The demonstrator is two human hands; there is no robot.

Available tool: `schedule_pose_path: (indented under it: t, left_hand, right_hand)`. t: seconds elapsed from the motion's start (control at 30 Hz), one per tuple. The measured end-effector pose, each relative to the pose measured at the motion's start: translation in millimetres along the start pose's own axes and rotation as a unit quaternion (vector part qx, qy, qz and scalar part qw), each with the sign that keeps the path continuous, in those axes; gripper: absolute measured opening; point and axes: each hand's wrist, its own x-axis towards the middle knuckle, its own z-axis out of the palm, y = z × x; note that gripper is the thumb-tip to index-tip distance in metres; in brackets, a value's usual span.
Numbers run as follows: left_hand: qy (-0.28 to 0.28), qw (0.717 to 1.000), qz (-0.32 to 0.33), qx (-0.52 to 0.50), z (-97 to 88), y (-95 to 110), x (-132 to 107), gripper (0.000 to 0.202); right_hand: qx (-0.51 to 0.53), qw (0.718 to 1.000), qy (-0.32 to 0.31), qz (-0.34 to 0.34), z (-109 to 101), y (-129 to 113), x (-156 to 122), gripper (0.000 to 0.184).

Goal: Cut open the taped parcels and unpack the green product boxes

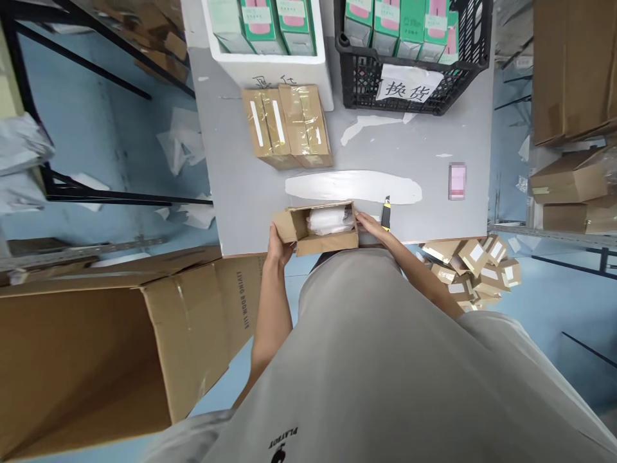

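A small cardboard box (328, 242) is held at the table's front edge, its top open. Inside it lies a white, plastic-wrapped item (330, 220) whose kind I cannot make out. My left hand (280, 245) is closed on the box's left end, by a raised flap (284, 227). At the opposite end, the fingers of my right hand (369, 224) press against the box wall. Just right of that hand lies a yellow and black utility knife (386, 214), untouched.
Taped cardboard boxes (289, 128) stand before a white foam bin (270, 67). A black crate (359, 90) holds green cartons. A pink phone-like object (457, 181) lies at right. A large open carton (193, 341) is at left; small boxes (475, 270) are piled on the floor.
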Motion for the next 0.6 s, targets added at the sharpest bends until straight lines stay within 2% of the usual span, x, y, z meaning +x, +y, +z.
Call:
schedule_pose_path:
  t: [0.13,0.3,0.47,0.6]
  left_hand:
    - [-0.001,0.999,-0.008,-0.032,-5.3,-14,-31,0.071]
    - [-0.047,0.998,0.020,-0.029,-14.5,-25,-81,0.076]
    - [-0.102,0.989,0.056,0.095,0.4,-34,-128,0.091]
    - [-0.142,0.977,0.053,0.151,13.4,-40,-148,0.091]
  right_hand:
    - [0.019,0.999,-0.038,0.007,-18,4,-10,0.064]
    - [0.050,0.995,-0.083,-0.014,-38,11,-32,0.066]
    - [0.082,0.992,-0.080,-0.046,-45,31,-54,0.062]
    - [0.117,0.991,-0.040,-0.056,-50,58,-81,0.060]
